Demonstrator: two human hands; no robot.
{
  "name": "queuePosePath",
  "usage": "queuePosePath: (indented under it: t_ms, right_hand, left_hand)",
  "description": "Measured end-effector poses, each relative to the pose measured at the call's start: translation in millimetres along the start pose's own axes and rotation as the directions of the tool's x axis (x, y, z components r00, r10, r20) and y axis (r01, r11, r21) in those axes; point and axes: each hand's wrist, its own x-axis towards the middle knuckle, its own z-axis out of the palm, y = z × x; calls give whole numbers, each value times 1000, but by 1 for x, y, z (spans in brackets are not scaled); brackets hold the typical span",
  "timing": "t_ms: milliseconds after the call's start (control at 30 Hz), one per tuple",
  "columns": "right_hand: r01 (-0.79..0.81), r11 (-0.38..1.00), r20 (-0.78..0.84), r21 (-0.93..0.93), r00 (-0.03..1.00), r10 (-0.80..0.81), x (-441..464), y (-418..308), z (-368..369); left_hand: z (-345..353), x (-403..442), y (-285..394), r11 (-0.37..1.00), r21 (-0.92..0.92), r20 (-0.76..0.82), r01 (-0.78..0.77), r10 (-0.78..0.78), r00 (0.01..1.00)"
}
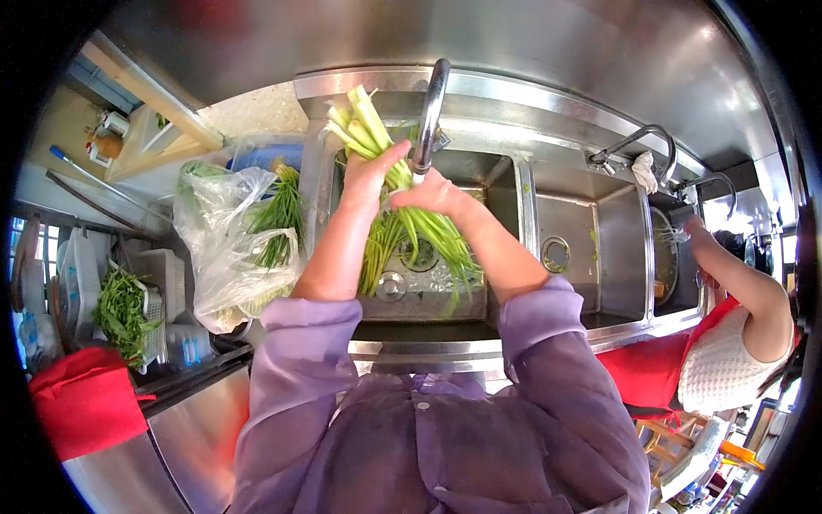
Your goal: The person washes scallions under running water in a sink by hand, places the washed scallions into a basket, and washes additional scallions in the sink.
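"How would that bunch of green stalks [399,176] handle?"

"Light, I'd judge: fairly stiff at the pale ends, limp at the green tips, probably slippery and easily bruised. Hold it round the firmer stalks."

"Where is it?"

"Over the sink basin [505,201], slanting beneath the tap [433,107], pale ends away from the wearer."

"And the grip?"

"Left hand [370,177] curled round the paler length, right hand [435,194] closed round it nearer the tips. Neither is spread; how hard they squeeze, I can't tell."

"Nearby?"

"Other greens [378,257] lie in the basin; left of it, a plastic bag [221,257]."
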Motion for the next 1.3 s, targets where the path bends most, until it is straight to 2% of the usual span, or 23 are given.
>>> queuePosePath:
  t_ms: [100, 167, 200, 267, 300, 333, 400, 433, 567, 600, 633, 667, 733, 800, 867, 900, 1000, 1067, 1133, 1167, 1200, 1267, 1300]
  right_hand:
    - [-76, 979, 247, 187, 969, 27, -3, -3, -7]
    - [-157, 922, 451, 353, 892, -21, 0, 17, -10]
    - [-157, 922, 452, 353, 892, -21, 0, 37, -8]
    - [-148, 970, 239, 195, 966, 99, -2, 76, 0]
    - [-208, 951, 353, 228, 928, 119, -18, 39, -8]
    - [-211, 950, 355, 229, 927, 121, -23, 44, -3]
    - [-263, 965, 372, 21, 897, 237, -29, 61, 10]
    - [-233, 972, 380, 12, 901, 211, -36, 72, 14]
    - [-303, 953, 475, -24, 835, 277, -39, 170, 49]
    - [-211, 946, 448, -245, 841, 303, -37, 213, 68]
    - [-109, 885, 418, -453, 851, 318, -35, 237, 83]
    - [-103, 891, 429, -441, 848, 311, -35, 240, 94]
    - [-93, 783, 152, -615, 960, 234, -34, 238, 116]
    - [-153, 748, 68, -646, 964, 256, -30, 240, 140]
    - [-95, 723, 6, -685, 991, 136, -29, 266, 161]
    - [-130, 733, 48, -667, 975, 216, -26, 270, 164]
    - [-113, 750, 88, -651, 971, 223, -24, 281, 152]
    - [-111, 817, 16, -565, 989, 145, -22, 283, 135]
    - [-266, 963, -181, -48, 950, 253, -21, 239, 99]
    - [-250, 928, -129, 275, 947, 293, -26, 198, 78]
    - [-243, 933, -147, 265, 946, 288, -30, 173, 64]
    - [-88, 906, -154, 415, 974, 165, -35, 128, 41]
    - [-94, 933, -135, 348, 980, 149, -39, 98, 27]
  left_hand:
    - [-10, -6, -3, 980, -64, 237, 188, -168, 957]
    - [-8, -7, -23, 985, 40, 193, 170, -175, 965]
    - [-8, -2, -37, 982, 116, 182, 148, -167, 969]
    - [19, -20, -32, 934, 321, -80, 156, -137, 987]
    - [19, -16, -39, 910, 401, -72, 104, -82, 994]
    - [17, -11, -46, 876, 479, -60, 53, -28, 998]
    - [-2, -13, -53, 984, 178, -139, -11, 37, 990]
    - [-4, -23, -28, 982, 176, -187, 72, -38, 982]
    - [-54, -36, -2, 951, 310, -122, -3, 43, 992]
    - [-67, -41, -7, 959, 279, -168, -52, 102, 980]
    - [-71, -53, 1, 935, 354, -226, 21, 63, 972]
    - [-74, -66, 10, 900, 424, -285, 97, 32, 958]
    - [-87, -84, 5, 910, 410, -278, 64, 58, 959]
    - [-96, -99, -1, 922, 381, -322, 73, 58, 945]
    - [-109, -106, -6, 908, 418, -240, 25, 84, 967]
    - [-114, -108, -10, 906, 423, -243, 24, 87, 966]
    - [-117, -115, -17, 922, 387, -226, -30, 126, 966]
    - [-112, -116, -16, 883, 470, -224, -7, 126, 966]
    - [-101, -113, -14, 916, 402, -226, 1, 98, 969]
    - [-95, -110, -13, 939, 344, -232, 18, 66, 970]
    - [-88, -107, -12, 942, 334, -217, 5, 71, 974]
    - [-75, -98, -10, 974, 188, -178, 125, -91, 980]
    - [-68, -92, -14, 980, 148, -143, 129, -108, 984]
